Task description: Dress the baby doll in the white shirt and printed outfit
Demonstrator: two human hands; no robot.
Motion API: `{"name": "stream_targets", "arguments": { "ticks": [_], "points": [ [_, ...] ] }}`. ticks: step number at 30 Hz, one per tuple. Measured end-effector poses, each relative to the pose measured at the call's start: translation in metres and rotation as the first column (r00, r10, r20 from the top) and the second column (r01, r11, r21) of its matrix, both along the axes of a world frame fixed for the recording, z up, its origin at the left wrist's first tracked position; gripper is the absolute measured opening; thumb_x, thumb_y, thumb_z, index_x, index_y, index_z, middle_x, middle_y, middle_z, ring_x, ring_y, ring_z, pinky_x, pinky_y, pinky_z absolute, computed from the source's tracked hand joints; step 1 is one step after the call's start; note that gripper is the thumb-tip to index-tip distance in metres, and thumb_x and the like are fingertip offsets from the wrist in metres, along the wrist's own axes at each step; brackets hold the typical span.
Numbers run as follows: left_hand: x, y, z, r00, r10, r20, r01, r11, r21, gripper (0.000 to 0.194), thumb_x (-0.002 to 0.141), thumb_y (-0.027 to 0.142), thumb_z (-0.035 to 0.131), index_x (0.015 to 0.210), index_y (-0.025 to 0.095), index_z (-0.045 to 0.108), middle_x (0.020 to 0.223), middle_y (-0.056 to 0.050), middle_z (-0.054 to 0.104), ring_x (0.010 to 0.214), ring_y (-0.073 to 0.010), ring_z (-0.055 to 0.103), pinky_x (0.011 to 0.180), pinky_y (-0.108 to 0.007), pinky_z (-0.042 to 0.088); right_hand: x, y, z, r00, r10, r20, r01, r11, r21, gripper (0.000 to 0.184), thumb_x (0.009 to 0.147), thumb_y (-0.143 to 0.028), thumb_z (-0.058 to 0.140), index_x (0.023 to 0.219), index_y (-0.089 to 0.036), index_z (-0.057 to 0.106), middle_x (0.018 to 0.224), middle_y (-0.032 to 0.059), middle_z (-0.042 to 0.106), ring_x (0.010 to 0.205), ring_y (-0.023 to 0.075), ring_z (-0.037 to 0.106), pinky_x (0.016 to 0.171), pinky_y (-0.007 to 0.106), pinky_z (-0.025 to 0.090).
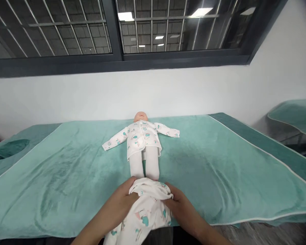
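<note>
A baby doll [140, 116] lies on its back, dressed in a buttoned white jacket [144, 136] with a green print. Its white legs [137, 165] point towards me. At the ends of the legs I hold a pair of matching printed baby pants [145, 214], the waistband bunched around the lower legs or just below them; the feet are hidden. My left hand [126, 195] grips the waistband's left side, thumb over the cloth. My right hand [177, 200] is closed on the right side. The pant legs hang down over the near edge of the bed.
A green plush cover with white piping [206, 183] spreads over the bed. On the left the cover has a face hole [10, 149]. Behind stand a white wall and a dark-framed barred window [122, 61]. Another green padded surface [295, 115] is at the right.
</note>
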State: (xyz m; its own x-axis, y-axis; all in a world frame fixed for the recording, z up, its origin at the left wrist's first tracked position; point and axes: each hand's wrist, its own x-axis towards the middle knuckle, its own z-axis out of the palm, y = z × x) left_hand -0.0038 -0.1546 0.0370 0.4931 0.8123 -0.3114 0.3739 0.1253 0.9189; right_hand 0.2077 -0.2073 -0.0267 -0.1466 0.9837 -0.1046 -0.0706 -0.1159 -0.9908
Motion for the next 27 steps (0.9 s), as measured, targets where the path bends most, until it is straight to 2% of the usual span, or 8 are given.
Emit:
{"name": "stream_targets", "arguments": {
  "ticks": [3,5,7,9,12,17,22,27],
  "points": [
    [0.017,0.005,-0.009,0.971,-0.026,-0.238,0.077,0.975,0.207,0.031,0.085,0.021,0.042,0.11,0.02,0.06,0.098,-0.006,0.067,0.094,-0.025,0.06,0.085,-0.035,0.044,0.004,0.013,-0.012,0.944,-0.131,0.302,0.102,0.989,0.109,0.017,0.089,-0.032,0.057,0.082,-0.017,0.064,0.087,0.0049,0.069,0.086,0.0226,0.06,0.075,0.032,0.045],
    [0.024,0.005,-0.009,0.946,-0.055,-0.319,0.139,0.959,0.248,0.027,0.086,0.024,0.041,0.104,0.02,0.06,0.095,-0.007,0.067,0.09,-0.0254,0.06,0.081,-0.035,0.044,0.005,0.015,-0.018,0.926,-0.135,0.353,0.096,0.987,0.125,0.018,0.09,-0.032,0.054,0.089,-0.018,0.065,0.09,0.0055,0.07,0.086,0.0231,0.062,0.075,0.032,0.045],
    [0.029,0.004,-0.005,0.95,-0.104,-0.295,0.183,0.95,0.255,0.027,0.087,0.026,0.041,0.103,0.021,0.061,0.098,-0.007,0.068,0.091,-0.0253,0.061,0.082,-0.035,0.044,0.004,0.013,-0.021,0.922,-0.142,0.359,0.095,0.985,0.146,0.021,0.092,-0.033,0.052,0.1,-0.019,0.066,0.096,0.0063,0.071,0.09,0.0237,0.063,0.079,0.032,0.046],
    [0.03,0.003,0.001,0.968,-0.139,-0.21,0.189,0.953,0.238,0.028,0.087,0.027,0.042,0.106,0.022,0.063,0.104,-0.006,0.068,0.096,-0.0253,0.061,0.086,-0.035,0.044,0.003,0.011,-0.021,0.933,-0.156,0.325,0.107,0.981,0.164,0.024,0.092,-0.034,0.052,0.105,-0.019,0.066,0.099,0.007,0.071,0.093,0.0239,0.063,0.081,0.033,0.046],
    [0.029,0.003,0.009,0.987,-0.136,-0.084,0.145,0.983,0.114,0.03,0.085,0.028,0.048,0.11,0.022,0.063,0.105,-0.005,0.068,0.097,-0.0253,0.061,0.086,-0.036,0.046,0.002,0.01,-0.021,0.969,-0.197,0.145,0.179,0.975,0.129,0.023,0.089,-0.036,0.057,0.101,-0.018,0.065,0.097,0.0063,0.07,0.09,0.0222,0.061,0.079,0.031,0.046],
    [0.031,0.014,0.007,0.989,-0.074,0.128,0.085,0.993,-0.086,0.037,0.082,0.03,0.057,0.117,0.021,0.061,0.106,-0.005,0.069,0.1,-0.0261,0.063,0.086,-0.037,0.048,0.002,0.02,-0.015,0.942,-0.331,-0.062,0.335,0.94,0.06,0.023,0.083,-0.04,0.065,0.09,-0.019,0.061,0.087,0.0027,0.067,0.082,0.0181,0.056,0.073,0.028,0.046],
    [0.046,0.038,0.01,0.999,-0.031,0.028,0.028,0.995,0.091,0.029,0.083,0.032,0.056,0.107,0.02,0.066,0.107,-0.006,0.071,0.101,-0.0295,0.063,0.085,-0.038,0.046,-0.002,0.048,-0.004,0.899,-0.407,-0.164,0.399,0.913,-0.081,0.033,0.078,-0.038,0.069,0.105,-0.019,0.063,0.099,0.0062,0.07,0.093,0.0237,0.061,0.08,0.033,0.048],
    [0.057,0.053,0.024,0.999,0.0,-0.032,0.008,0.962,0.274,0.024,0.083,0.035,0.056,0.096,0.019,0.068,0.104,-0.008,0.072,0.098,-0.03,0.063,0.083,-0.038,0.045,0.003,0.078,-0.002,0.883,-0.415,-0.22,0.411,0.909,-0.066,0.034,0.073,-0.034,0.072,0.103,-0.02,0.065,0.102,0.0067,0.071,0.094,0.0259,0.064,0.081,0.037,0.05]
  ]
}}
